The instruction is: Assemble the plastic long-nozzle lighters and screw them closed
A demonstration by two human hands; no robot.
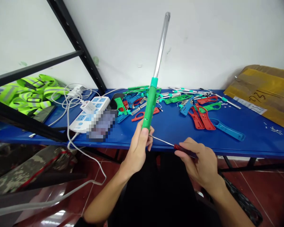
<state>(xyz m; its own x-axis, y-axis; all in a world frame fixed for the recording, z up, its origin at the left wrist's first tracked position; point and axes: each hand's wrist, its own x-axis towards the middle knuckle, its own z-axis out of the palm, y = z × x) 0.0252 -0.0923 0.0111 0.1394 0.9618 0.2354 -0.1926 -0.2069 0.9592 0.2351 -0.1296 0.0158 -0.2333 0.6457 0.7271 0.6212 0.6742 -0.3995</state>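
My left hand [138, 148] is closed around the lower end of a green long-nosed lighter [150, 105], its metal tube tilted up toward the wall. My right hand [200, 160] grips the dark red handle of a thin screwdriver [164, 141]. The screwdriver's shaft points left, and its tip is at the lighter's lower end beside my left fingers; the exact contact is hidden. On the table behind lie loose red handle shells [205, 117], a blue handle shell [229, 130] and several lighter tubes with green collars [171, 94].
A white power strip [99, 103] with trailing cables and a blurred phone-like object [103, 124] stand left on the blue table [180, 132]. Yellow-green reflective straps [30, 94] lie behind a black metal frame [78, 41]. A taped cardboard box [262, 91] is at the right.
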